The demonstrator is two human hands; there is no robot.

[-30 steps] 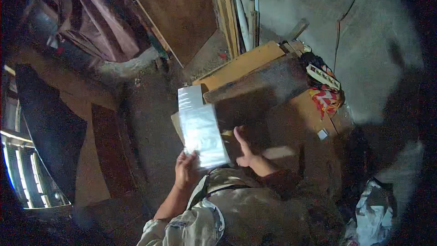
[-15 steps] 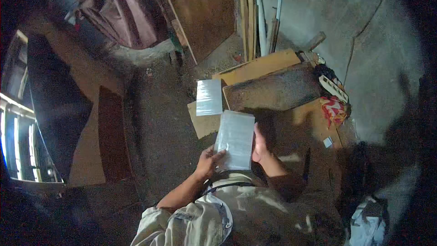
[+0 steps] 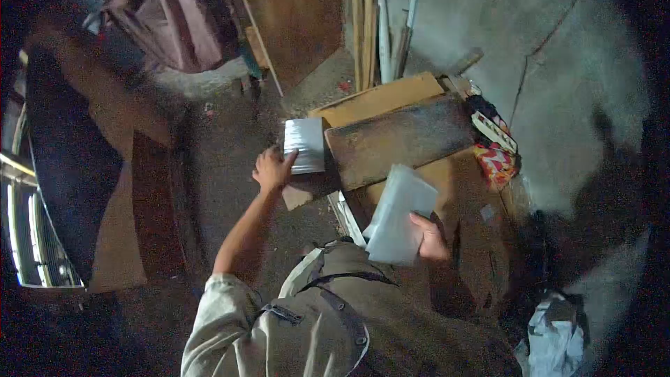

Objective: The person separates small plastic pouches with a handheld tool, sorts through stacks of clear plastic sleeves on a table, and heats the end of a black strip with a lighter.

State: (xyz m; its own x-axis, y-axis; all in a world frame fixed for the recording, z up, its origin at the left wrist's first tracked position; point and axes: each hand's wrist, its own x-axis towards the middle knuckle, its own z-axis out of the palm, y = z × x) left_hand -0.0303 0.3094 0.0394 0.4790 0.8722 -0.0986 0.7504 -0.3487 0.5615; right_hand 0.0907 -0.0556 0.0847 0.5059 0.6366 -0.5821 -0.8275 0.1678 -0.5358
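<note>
In my right hand (image 3: 430, 237) is a stack of clear plastic sheets or bags (image 3: 401, 220), tilted, with the thumb on top and the fingers beneath. My left hand (image 3: 272, 171) is stretched forward at the left edge of a second shiny pile of plastic sheets (image 3: 306, 132). Its thumb lies at the edge of this pile; the other fingers are spread to the left, and whether they press on it I cannot tell. That pile rests on a brown cardboard piece (image 3: 299, 199).
A dark-topped board (image 3: 401, 139) and a cardboard flap (image 3: 380, 101) lie ahead. To the right are a white power strip (image 3: 494, 132) and a red-and-yellow packet (image 3: 497, 164). Wooden strips (image 3: 363, 28) lean at the back. A white bag (image 3: 555, 335) sits lower right.
My left hand has let go of the held stack and reached forward to the other pile. My right hand has carried its stack to the right and tilted it. The view has shifted slightly.
</note>
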